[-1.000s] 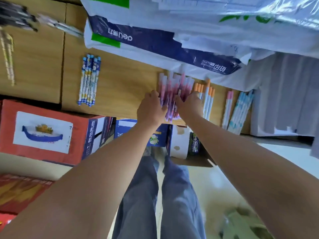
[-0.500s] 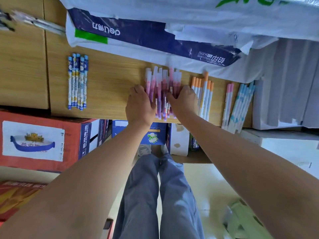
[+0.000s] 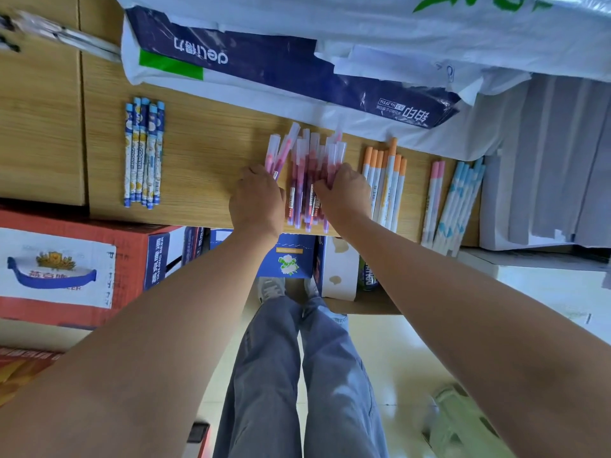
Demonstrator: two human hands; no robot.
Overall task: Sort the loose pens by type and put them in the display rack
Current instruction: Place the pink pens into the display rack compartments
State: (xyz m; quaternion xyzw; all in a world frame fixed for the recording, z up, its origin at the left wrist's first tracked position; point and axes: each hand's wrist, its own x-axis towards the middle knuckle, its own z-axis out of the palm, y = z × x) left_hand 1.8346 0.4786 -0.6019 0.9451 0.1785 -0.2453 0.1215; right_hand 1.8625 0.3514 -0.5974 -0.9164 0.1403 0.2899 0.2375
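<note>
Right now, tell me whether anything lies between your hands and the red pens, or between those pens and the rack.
Nothing visible lies between them: the left hand and the right hand both touch the red pens on the wooden surface. The display rack is not in view, so that path cannot be judged.

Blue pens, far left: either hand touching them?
No, the blue pens lie apart; the left hand and right hand both hold the red pens.
</note>
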